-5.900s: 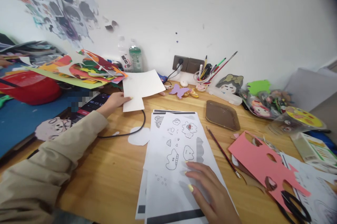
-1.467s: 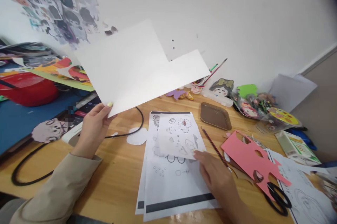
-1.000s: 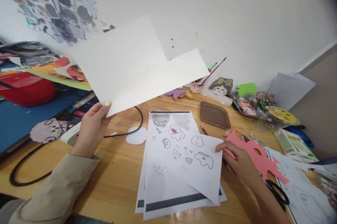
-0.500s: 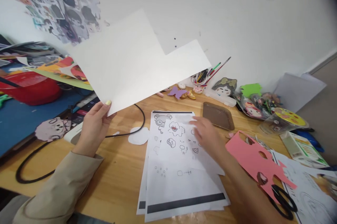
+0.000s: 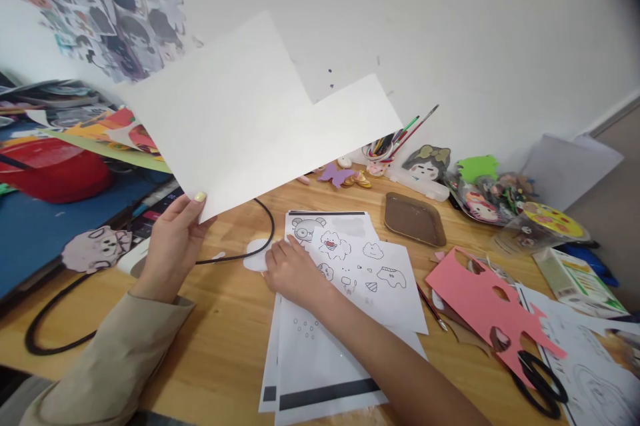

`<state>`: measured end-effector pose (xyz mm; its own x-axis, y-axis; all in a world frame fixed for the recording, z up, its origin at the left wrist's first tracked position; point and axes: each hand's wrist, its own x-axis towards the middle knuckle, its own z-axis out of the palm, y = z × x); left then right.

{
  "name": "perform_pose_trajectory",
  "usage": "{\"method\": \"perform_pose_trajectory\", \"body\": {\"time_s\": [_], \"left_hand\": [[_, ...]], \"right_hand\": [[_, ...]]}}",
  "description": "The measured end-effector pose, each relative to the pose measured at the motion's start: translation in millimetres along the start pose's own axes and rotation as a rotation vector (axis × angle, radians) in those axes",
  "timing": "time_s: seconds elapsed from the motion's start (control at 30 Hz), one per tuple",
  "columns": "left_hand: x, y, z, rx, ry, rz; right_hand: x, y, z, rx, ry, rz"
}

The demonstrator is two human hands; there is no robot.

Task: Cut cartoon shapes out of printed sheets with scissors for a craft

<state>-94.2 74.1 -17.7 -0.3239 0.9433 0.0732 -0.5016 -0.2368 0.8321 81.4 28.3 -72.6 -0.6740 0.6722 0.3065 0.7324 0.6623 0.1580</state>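
My left hand (image 5: 176,239) pinches the lower corner of a large white sheet of stiff paper (image 5: 250,119), held up above the table, with a rectangular notch cut out at its upper right. My right hand (image 5: 295,273) reaches across the printed sheets (image 5: 325,373), its fingers curled at the right edge of a white paper cutout (image 5: 255,259) on the wood. Its thumb is hidden. A smaller sheet of cartoon drawings (image 5: 395,306) lies on top of the stack, partly under my right wrist.
A black cable (image 5: 273,226) curves past the cutout. To the right lie a brown tray (image 5: 414,219), pink paper with holes (image 5: 470,299), and black-handled scissors (image 5: 543,383). A pen cup (image 5: 379,149) and a plate of trinkets (image 5: 487,206) stand along the wall.
My right hand has moved left from the upper right of the drawings to the white cutout, uncovering more of the drawing sheet. My left hand still holds up the large sheet.
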Motion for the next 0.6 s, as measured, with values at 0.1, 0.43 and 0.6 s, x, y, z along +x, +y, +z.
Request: {"method": "perform_pose_trajectory", "body": {"time_s": [0.1,0.43,0.6], "left_hand": [[0.0,0.7,-0.2,-0.008,0.002,-0.006],[1.7,0.2,-1.8,-0.021,0.019,-0.008],[2.6,-0.5,-3.0,-0.007,0.016,0.001]], "right_hand": [[-6.8,-1.8,-2.7,-0.018,-0.003,-0.068],[-12.1,-12.3,-9.4,0.171,-0.045,0.103],[-21.3,-30.0,-17.8,0.248,-0.079,0.039]]}}
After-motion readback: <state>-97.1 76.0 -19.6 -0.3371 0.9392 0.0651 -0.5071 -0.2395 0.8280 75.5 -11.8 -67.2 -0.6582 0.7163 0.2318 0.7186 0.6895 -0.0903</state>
